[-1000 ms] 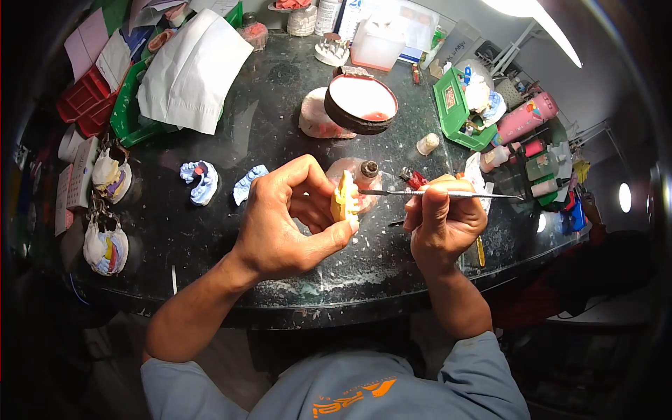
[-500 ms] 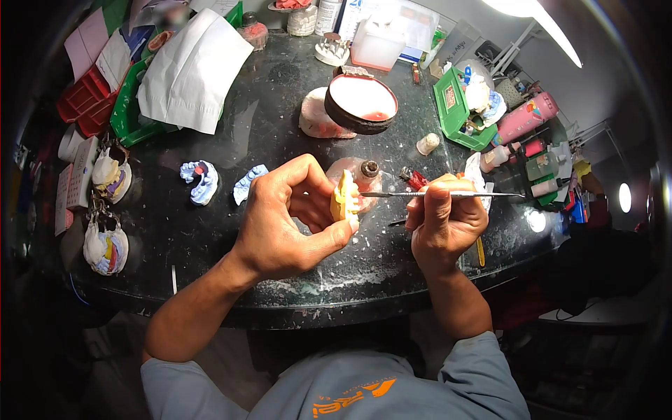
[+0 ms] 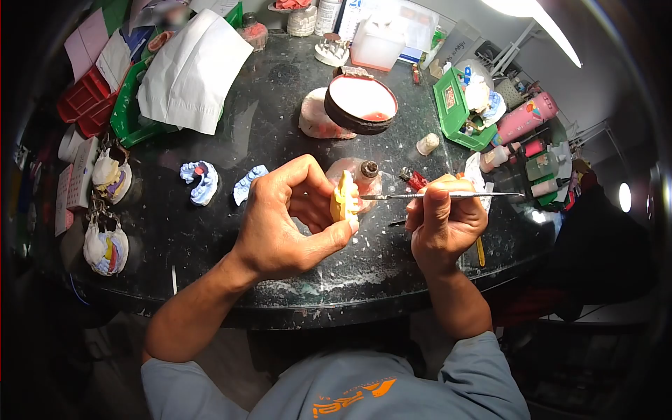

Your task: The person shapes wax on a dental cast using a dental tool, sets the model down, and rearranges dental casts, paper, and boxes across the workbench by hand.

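Thumb and fingers of my left hand [image 3: 283, 227] pinch a small yellowish dental model [image 3: 341, 199] by its edges, with tooth shapes along its right side. My right hand [image 3: 448, 227] grips a slim metal dental carving tool [image 3: 500, 194] like a pen. Its left tip lies at the teeth of the model; whether it touches cannot be made out. Just behind the model stands a squat glass spirit lamp [image 3: 369, 169] with a dark-rimmed neck, partly hidden. A red lighter [image 3: 414, 179] lies near my right fingers. Pale blue dental casts [image 3: 201, 183] rest left of my left hand.
A round pan [image 3: 360, 105] with pinkish contents tilts on a plaster block [image 3: 316, 115]. Articulated dental models [image 3: 106, 245] stand at left. Green trays [image 3: 458, 112] sit at both sides, one under white paper [image 3: 196, 70]. A pink bottle [image 3: 526, 117] lies at right.
The carving tool has shifted very slightly at the model. Both hands stay almost where they were. A dark shape at the right edge of the bench has moved up and now covers more there.
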Tool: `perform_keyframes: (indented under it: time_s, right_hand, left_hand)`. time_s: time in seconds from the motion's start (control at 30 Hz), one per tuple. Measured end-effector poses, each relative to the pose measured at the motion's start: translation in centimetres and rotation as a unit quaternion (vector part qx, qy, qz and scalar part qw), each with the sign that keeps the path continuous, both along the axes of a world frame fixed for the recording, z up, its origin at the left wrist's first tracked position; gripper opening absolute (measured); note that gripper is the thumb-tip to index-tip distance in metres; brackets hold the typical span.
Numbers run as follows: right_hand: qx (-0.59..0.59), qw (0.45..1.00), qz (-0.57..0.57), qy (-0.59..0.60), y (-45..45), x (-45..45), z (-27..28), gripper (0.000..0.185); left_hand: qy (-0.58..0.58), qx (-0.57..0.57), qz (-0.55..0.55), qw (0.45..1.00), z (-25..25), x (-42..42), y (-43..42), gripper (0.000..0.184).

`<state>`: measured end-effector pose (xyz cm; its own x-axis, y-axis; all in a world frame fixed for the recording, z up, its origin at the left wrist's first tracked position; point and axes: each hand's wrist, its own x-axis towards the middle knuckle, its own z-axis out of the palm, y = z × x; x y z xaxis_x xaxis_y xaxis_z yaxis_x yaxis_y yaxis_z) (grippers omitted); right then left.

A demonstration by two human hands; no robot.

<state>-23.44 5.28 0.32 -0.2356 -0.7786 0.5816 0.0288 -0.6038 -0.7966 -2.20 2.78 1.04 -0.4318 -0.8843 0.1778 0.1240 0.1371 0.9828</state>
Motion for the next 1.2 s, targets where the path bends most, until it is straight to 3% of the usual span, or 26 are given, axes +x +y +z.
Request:
perform_keyframes:
  time_s: [0.23,0.5,1.0,1.1,1.2]
  right_hand:
    - [0.009,1.0,-0.012,-0.006,0.1,0.1,0.0,0.019]
    - [-0.003,1.0,-0.002,-0.003,0.0,-0.3,0.1,0.017]
    - [-0.028,0.998,0.057,-0.006,0.5,0.5,0.2,0.014]
    - [-0.039,0.997,0.05,0.038,0.6,0.3,-1.1,0.018]
    - [-0.021,0.996,0.071,0.039,1.1,0.7,-1.2,0.02]
  left_hand:
    - [-0.005,-0.01,0.009,1.0,-0.1,0.0,0.0,0.03]
    - [-0.036,-0.101,0.05,0.993,-0.3,-0.2,0.2,0.033]
    - [0.06,0.02,-0.014,0.998,-0.6,0.4,-0.5,0.029]
    - [0.065,0.043,-0.001,0.997,-0.3,0.4,-0.5,0.03]
    - [0.076,0.025,0.006,0.997,-0.4,0.4,-0.6,0.03]
